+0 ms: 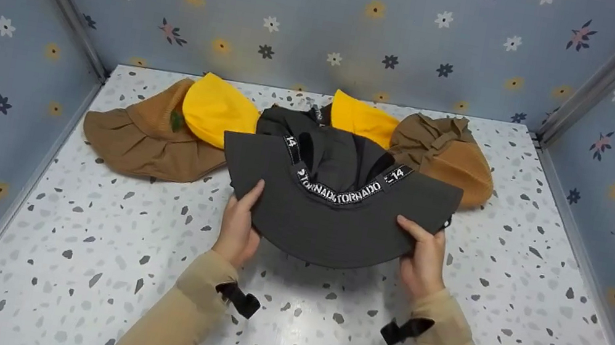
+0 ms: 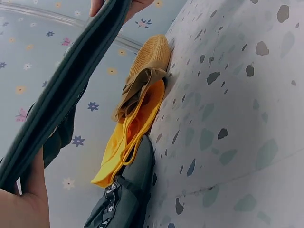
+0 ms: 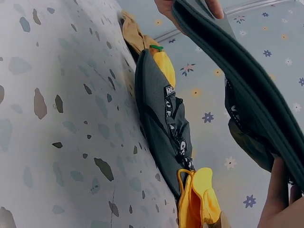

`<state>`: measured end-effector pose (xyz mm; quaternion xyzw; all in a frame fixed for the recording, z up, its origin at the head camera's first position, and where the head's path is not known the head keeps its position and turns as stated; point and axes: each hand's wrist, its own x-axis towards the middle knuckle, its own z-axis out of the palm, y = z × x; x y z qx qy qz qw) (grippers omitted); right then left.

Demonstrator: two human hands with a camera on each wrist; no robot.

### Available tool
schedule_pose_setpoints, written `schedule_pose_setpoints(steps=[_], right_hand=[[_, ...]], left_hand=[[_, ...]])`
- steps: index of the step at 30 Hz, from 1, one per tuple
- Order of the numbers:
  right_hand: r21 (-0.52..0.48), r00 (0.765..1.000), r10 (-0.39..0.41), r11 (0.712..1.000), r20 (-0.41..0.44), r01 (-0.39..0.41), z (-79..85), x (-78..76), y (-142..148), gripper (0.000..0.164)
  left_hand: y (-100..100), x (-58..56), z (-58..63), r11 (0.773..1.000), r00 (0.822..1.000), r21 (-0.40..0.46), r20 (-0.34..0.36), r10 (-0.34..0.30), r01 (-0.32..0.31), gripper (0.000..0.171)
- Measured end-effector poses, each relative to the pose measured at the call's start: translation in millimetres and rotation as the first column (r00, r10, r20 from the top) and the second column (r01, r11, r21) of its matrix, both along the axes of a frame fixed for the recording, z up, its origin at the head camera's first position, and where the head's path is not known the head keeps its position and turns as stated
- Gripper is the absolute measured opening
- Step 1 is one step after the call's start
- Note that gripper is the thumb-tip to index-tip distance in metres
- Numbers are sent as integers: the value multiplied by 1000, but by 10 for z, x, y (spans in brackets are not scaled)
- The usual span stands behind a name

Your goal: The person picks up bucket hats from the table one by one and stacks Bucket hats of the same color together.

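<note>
A dark grey wide-brimmed hat [image 1: 328,235] with a black-and-white lettered band is held up in front of me, its brim facing me. My left hand [image 1: 239,228] grips the brim's left side, thumb on the near face. On the right side my right hand [image 1: 424,259] grips it the same way. Both wrist views show the brim [image 2: 61,102] edge-on, raised off the table. The left hand's fingers behind the brim are mostly hidden. A second dark hat [image 3: 156,114] with a lettered band lies beyond, largely covered in the head view.
At the back left lie a brown hat [image 1: 160,157] and a yellow hat [image 1: 218,111]. Another yellow hat [image 1: 363,119] and a brown ruffled hat [image 1: 464,170] lie at the back right. Flower-patterned walls [image 1: 307,22] enclose the speckled white table [image 1: 141,269] on three sides.
</note>
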<state>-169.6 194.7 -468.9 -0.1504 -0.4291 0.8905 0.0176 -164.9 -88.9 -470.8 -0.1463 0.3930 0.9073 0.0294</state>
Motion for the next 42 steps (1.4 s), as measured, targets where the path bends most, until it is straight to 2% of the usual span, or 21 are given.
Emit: schedule_pose_setpoints(steps=[3,7,11,14,19,25,32,35,37,39,42], right_hand=[[2,1000,12,1000,12,-12,-4,-8,19,67],[-15,999,23,1000,27,-23,-4,-26,34,64],[-5,996,42,999,81,-41,-8,-35,45,59],[10,992,60,998,113,-62,-18,-38,40,59],[35,991,81,996,108,-85,-44,-27,1,55],[68,987,113,990,115,-121,-75,-16,-54,53],[153,980,163,972,118,-180,-127,-11,-141,37],[192,974,197,957,115,-217,-156,-4,-197,29],[217,969,219,946,115,-240,-172,4,-236,27],[238,965,237,936,113,-258,-183,13,-276,27],[270,956,270,918,114,-292,-205,19,-334,30]], left_hand=[[-63,0,-5,1000,1000,-16,-12,-4,4,56],[-158,0,-9,998,1000,-60,15,-8,9,60],[-250,-2,-22,996,999,-94,42,4,0,60],[-319,-1,-38,995,1000,-103,28,10,-8,57],[-453,10,-45,992,1000,-123,11,14,-12,58],[-656,2,-30,983,998,-180,48,39,-30,62],[-935,27,7,956,995,-292,90,34,-6,62],[-1058,41,12,942,992,-334,117,56,-14,69],[-1136,50,12,925,989,-378,130,74,-19,72],[-1206,54,2,912,986,-408,132,98,-36,69],[-1297,69,-23,888,981,-455,130,146,-72,53]])
